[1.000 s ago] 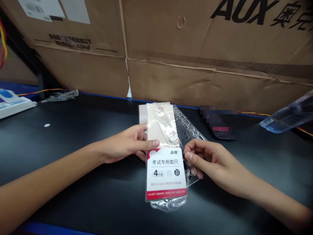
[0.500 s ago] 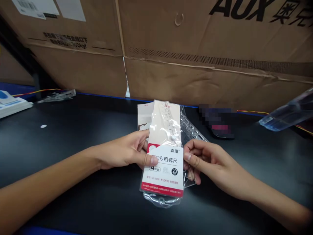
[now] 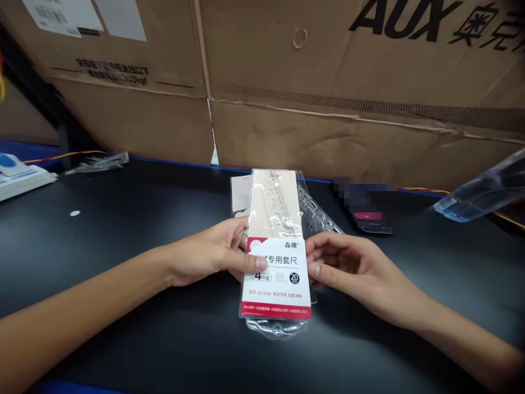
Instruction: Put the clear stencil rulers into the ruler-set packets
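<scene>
A clear plastic pouch holding a ruler set (image 3: 275, 279) is at the centre, with a white and red card in its lower part and a transparent ruler in its upper part. My left hand (image 3: 221, 249) grips its left side, thumb on the card and fingers behind. At its right edge my right hand (image 3: 353, 268) has thumb and curled fingers closed; the fingers are partly hidden behind the pouch. Another packet (image 3: 240, 192) shows behind it on the left. A clear stencil ruler (image 3: 322, 216) lies slanted behind on the right.
A large cardboard box (image 3: 262, 131) stands along the back of the black table (image 3: 123, 339). A dark phone-like object (image 3: 371, 225) lies at back right, near a clear plastic bag (image 3: 476, 200). A white power strip (image 3: 24, 178) and a small clear packet (image 3: 102, 162) are at left.
The pouch has turned slightly, its lower end shifting right and up. My right hand's fingers have moved further behind its right edge; less clear plastic shows below that hand.
</scene>
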A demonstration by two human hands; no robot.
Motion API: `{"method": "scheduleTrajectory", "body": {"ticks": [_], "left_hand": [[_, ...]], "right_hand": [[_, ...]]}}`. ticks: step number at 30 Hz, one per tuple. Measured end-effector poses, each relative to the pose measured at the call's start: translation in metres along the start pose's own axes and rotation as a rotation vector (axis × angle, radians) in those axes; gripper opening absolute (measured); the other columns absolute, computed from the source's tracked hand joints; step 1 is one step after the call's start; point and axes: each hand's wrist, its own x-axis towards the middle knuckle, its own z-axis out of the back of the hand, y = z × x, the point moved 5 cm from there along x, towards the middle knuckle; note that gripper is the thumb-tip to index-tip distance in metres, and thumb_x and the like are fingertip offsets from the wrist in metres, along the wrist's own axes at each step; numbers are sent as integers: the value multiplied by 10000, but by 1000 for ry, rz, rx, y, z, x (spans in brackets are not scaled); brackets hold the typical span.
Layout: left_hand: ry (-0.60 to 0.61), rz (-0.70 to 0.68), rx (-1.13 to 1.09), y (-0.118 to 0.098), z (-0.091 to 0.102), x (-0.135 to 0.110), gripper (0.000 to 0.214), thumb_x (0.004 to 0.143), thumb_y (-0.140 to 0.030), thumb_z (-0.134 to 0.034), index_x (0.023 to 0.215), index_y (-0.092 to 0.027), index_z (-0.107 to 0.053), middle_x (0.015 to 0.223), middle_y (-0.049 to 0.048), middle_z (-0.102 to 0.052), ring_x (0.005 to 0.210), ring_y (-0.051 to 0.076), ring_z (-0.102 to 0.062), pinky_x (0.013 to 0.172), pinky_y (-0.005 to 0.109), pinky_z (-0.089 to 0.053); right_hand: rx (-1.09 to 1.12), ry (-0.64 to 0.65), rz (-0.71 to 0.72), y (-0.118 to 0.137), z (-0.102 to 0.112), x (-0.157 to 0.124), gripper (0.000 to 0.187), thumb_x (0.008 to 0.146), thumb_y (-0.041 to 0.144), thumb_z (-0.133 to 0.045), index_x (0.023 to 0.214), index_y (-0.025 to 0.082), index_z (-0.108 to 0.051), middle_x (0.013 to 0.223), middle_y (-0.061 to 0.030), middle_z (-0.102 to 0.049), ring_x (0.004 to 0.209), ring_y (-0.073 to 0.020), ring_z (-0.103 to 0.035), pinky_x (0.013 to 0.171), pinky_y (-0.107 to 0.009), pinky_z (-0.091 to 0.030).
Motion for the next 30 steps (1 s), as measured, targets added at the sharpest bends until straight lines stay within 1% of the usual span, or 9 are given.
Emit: {"method": "scheduleTrajectory", "body": {"ticks": [3,5,8,13,18,22,27,30], "left_hand": [[2,-2,-6,0,0,0,515,807,-195,-796,1271,-173,-574,1109,139,-748,960,260,-744,775,324,-608],[-3,-4,-10,0,0,0,537,809,-184,-790,1293,-180,-556,1109,135,-747,968,259,-741,786,332,-606],[-14,-18,-22,0,1,0,544,809,-181,-791,1297,-187,-550,1104,126,-747,965,249,-741,777,321,-606],[-15,-29,-69,0,1,0,500,794,-163,-802,1239,-170,-573,1045,114,-754,918,225,-746,738,281,-610],[-6,-43,-129,0,0,0,502,798,-131,-791,1249,-181,-577,1038,100,-755,905,213,-748,737,278,-616],[-13,-42,-145,-1,-1,-1,518,792,-118,-791,1260,-175,-575,998,95,-759,876,209,-751,707,265,-615],[-58,-28,-153,-2,-1,-1,517,805,-129,-783,1272,-153,-562,1024,131,-758,898,232,-753,745,308,-620],[-71,-35,-161,-2,-1,-1,539,816,-134,-776,1305,-158,-551,1020,133,-759,905,236,-753,754,321,-620]], "right_hand": [[-13,16,-14,-5,1,1,262,815,303,-800,1017,204,-664,900,-31,-706,752,-137,-640,655,-238,-528],[4,32,-9,-6,1,1,247,829,282,-790,1023,204,-659,904,-28,-699,756,-129,-640,639,-223,-517],[49,56,11,-6,0,2,251,838,246,-783,1052,213,-656,924,-20,-692,773,-113,-631,658,-208,-513],[95,77,23,-4,-1,1,271,833,204,-789,1063,222,-647,964,-14,-681,841,-110,-631,738,-211,-519],[115,120,18,-4,-1,0,296,863,209,-765,1114,234,-612,975,-16,-655,862,-111,-626,753,-221,-516],[118,158,41,-5,-1,0,338,861,220,-770,1144,241,-587,968,-16,-632,871,-120,-618,772,-247,-521],[114,150,69,-5,-1,-1,407,850,202,-780,1186,270,-560,1008,-14,-612,893,-126,-606,807,-274,-526],[114,145,78,-5,-3,-2,438,847,185,-779,1206,285,-549,1020,-13,-601,895,-131,-601,807,-285,-527]]}}
